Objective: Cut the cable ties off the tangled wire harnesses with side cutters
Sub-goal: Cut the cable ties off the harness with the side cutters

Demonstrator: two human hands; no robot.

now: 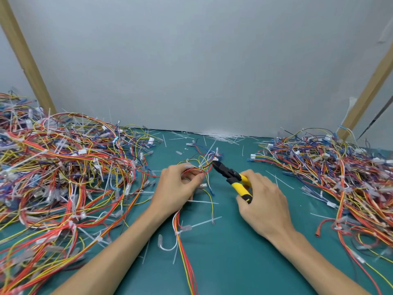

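Teal mat point(234, 262) lies under my fingers, tangled wire heaps point(63, 171) outside both hands; my left hand point(178, 188) pinches a red-and-yellow harness point(209, 170). My right hand point(263, 203) grips yellow-handled side cutters point(231, 175), tip just beside its white cable tie point(200, 166).

left wire pile point(55, 177) cut off by frame edge, right wire pile point(344, 179) too, side cutters point(230, 175) blade tips lost among wires

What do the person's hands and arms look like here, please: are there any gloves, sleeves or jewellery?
The left hand and the right hand are both bare, with no gloves. The left forearm and right forearm are uncovered as far as the frame edge, so no sleeve shows. No watch, bracelet or ring can be made out on either side.
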